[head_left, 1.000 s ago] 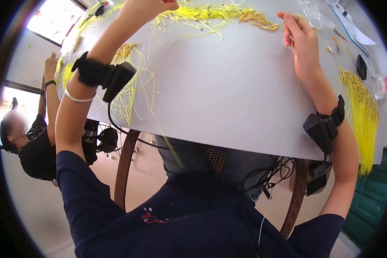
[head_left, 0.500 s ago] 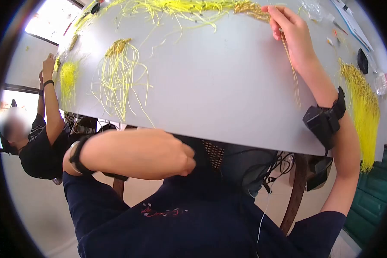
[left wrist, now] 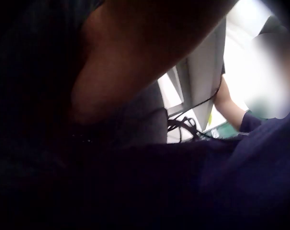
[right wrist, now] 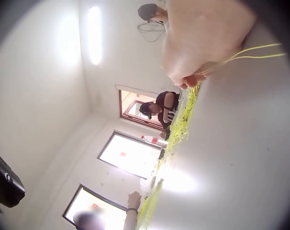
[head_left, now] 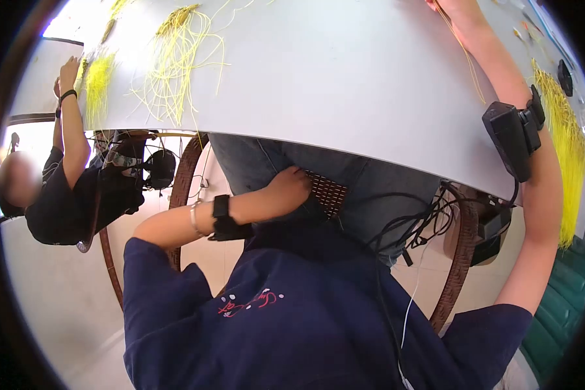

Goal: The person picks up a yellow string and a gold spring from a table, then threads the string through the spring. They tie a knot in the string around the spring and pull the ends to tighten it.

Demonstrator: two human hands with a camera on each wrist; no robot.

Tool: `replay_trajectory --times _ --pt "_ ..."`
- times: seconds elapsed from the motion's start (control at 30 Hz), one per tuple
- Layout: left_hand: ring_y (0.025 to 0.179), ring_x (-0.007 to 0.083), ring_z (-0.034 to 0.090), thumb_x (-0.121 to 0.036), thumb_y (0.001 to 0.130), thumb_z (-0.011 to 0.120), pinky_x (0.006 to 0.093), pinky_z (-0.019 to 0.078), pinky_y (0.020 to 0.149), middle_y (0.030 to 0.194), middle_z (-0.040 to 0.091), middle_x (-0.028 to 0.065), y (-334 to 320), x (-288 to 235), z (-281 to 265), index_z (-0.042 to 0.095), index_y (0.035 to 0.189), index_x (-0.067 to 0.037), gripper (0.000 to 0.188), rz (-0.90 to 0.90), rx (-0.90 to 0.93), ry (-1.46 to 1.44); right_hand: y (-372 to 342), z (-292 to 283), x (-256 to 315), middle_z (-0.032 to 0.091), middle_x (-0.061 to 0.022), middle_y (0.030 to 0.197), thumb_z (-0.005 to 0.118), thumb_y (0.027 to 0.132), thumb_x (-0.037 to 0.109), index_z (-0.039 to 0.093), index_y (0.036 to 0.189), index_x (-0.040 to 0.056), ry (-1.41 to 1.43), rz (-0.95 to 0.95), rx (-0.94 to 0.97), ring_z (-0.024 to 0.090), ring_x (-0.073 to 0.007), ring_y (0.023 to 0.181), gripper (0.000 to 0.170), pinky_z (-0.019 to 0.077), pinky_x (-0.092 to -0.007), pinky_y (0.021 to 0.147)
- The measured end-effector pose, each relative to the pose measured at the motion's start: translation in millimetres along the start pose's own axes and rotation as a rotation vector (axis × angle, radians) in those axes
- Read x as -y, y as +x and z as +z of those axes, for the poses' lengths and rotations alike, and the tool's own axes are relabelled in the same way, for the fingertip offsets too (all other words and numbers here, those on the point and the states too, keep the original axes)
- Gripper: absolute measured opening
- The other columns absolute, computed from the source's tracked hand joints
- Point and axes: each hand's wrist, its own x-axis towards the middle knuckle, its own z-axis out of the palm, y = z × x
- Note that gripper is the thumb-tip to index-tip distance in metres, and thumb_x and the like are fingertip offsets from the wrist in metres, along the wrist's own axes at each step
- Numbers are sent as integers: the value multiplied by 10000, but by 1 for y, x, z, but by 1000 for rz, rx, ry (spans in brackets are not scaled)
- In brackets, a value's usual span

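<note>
My right hand (head_left: 458,18), at the top edge of the head view, pinches thin yellow strands (head_left: 465,51). In the right wrist view its fingers curl in, and two loose ends of the strands (right wrist: 260,48) trail to the right. My left hand (head_left: 291,191) is down at my lap, low against the jeans (head_left: 240,162) and below the table edge. Its fingers bend inward with the tips hidden, so I cannot tell whether they hold anything. The left wrist view is mostly dark, with skin (left wrist: 130,62) filling the upper part.
On the white table (head_left: 331,78), a knotted bundle of yellow strands (head_left: 175,62) lies at the left, and a thicker yellow bundle (head_left: 565,156) hangs at the right edge. Another person (head_left: 58,195) sits at the left. Black cables (head_left: 429,224) dangle by the chair at the right.
My left hand has come down from the far side of the table to my lap. The head view has tilted lower, while my right hand keeps its strands.
</note>
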Motion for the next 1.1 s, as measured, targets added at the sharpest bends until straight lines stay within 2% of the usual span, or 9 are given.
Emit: replay_trajectory --times 0.13,0.63,0.7,0.83,0.9,0.93,1.0,1.03,1.1 --pt "1119 262 497 -219 830 493 464 306 984 1214 535 113 40 -11 24 573 1165 -52 383 -335 202 -9 -1 0 2 494 28 615 528 893 174 590 905 11 1 -13 23 417 -30 487 175 311 -165 405" --pt "1221 307 427 -225 887 433 479 316 1007 1287 489 143 108 -31 80 530 1218 -55 384 -692 -374 -421 -3 5 4 471 43 611 523 902 193 578 899 13 -16 10 9 396 -24 474 188 287 -156 402" --pt "1250 330 394 -233 898 424 467 289 1035 1353 399 182 111 -23 73 444 1301 -69 436 -390 191 -346 -3 5 5 469 41 612 524 902 189 578 902 11 -16 1 43 398 -25 475 187 290 -157 401" --pt "1225 355 417 -221 891 429 477 287 1035 1313 446 189 106 -31 77 395 1331 -63 469 -239 361 -354 -6 2 4 474 37 611 529 899 187 577 906 9 1 4 34 398 -27 472 185 296 -159 402" --pt "1183 362 450 -197 855 469 475 328 975 1281 479 182 108 -49 126 499 1238 -12 426 -48 -185 -129 -4 0 4 481 32 607 535 896 188 578 906 6 -21 -5 40 400 -27 469 187 302 -159 405" --pt "1183 362 450 -197 855 469 475 328 975 1281 479 182 102 -50 124 499 1238 -12 426 -45 -188 -128 -5 0 5 481 32 607 535 896 188 578 906 6 -25 -6 38 400 -27 469 187 302 -159 405" --pt "1034 337 561 -166 819 495 405 409 898 1216 515 204 95 -48 120 495 1211 25 436 149 -540 114 -5 -1 5 489 30 605 538 893 189 581 899 3 24 -7 67 405 -27 469 191 308 -158 412" --pt "1034 337 561 -166 819 495 405 409 898 1216 515 204 95 -44 116 495 1211 25 436 154 -543 117 -5 -2 4 489 30 605 538 893 189 581 899 3 19 -8 62 405 -27 469 191 308 -158 412" --pt "906 335 605 -149 824 485 390 462 818 1156 531 226 95 -35 108 420 1245 55 472 223 256 -654 -4 -2 3 493 28 606 538 893 185 584 894 3 10 -17 81 410 -27 474 188 311 -157 418"
